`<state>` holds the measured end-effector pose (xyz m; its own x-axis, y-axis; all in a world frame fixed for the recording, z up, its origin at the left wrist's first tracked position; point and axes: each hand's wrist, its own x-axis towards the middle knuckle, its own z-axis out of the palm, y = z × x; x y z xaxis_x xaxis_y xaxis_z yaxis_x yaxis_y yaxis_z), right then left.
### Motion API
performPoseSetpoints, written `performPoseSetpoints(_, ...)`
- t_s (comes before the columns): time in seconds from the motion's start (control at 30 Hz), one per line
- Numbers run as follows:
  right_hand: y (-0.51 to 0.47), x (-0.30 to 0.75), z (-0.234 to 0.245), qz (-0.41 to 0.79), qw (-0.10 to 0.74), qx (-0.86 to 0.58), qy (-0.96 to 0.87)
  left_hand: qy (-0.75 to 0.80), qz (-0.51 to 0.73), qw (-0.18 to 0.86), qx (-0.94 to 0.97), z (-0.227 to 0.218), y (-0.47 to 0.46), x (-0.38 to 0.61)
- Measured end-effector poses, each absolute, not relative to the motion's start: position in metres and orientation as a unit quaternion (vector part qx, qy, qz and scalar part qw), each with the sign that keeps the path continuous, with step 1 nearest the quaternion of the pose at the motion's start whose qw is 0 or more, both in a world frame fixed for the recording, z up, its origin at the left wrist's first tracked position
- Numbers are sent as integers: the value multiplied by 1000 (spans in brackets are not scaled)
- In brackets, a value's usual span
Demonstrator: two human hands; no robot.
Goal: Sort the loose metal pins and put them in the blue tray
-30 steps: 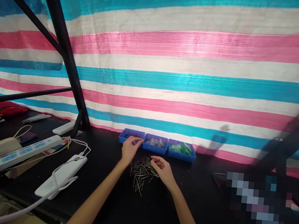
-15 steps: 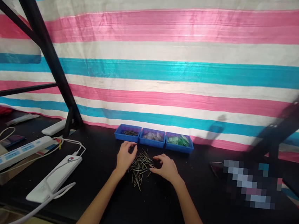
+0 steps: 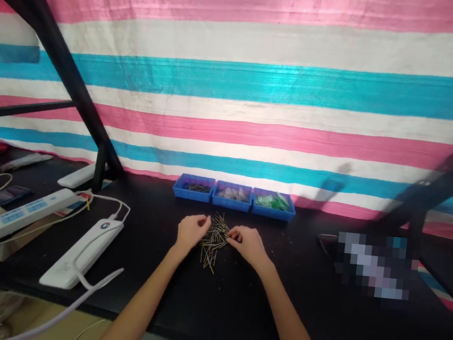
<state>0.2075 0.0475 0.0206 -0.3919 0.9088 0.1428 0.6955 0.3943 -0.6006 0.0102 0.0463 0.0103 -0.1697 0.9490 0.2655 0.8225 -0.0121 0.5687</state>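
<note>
Rods (image 3: 214, 239) are heaped on the table (image 3: 219, 308) between the left hand (image 3: 191, 233) and right hand (image 3: 249, 245); fingers are nearly closed, any grip untellable. Crossed rods could be scattered if one is tugged.

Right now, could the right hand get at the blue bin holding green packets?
Probably yes: the right hand is near that blue bin, and nothing visible stands between them on the black table.

"What's unreadable?"
"The pixelated patch (image 3: 371, 265) at lower right. Whether the left hand (image 3: 191, 233) or right hand (image 3: 246, 243) pinches anything is too small to tell."
"Cut off?"
"Power strip (image 3: 21, 216), by the left edge; forearms (image 3: 146, 290), by the bottom."
</note>
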Motion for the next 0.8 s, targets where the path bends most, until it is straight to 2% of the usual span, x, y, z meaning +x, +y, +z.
performPoseSetpoints(0.13,46,205,21,197,240,-499,-809,667,359,117,643,7,47,11)
performPoseSetpoints(0.23,46,203,21,190,278,-500,-798,643,395,123,644,8,48,10)
performPoseSetpoints(0.47,51,197,17,338,433,-453,-701,513,502,179,673,15,43,20)
performPoseSetpoints(0.63,54,195,16,385,468,-438,-664,478,511,259,667,11,39,33)
performPoseSetpoints(0.8,53,194,16,424,479,-427,-639,470,515,279,660,7,39,37)
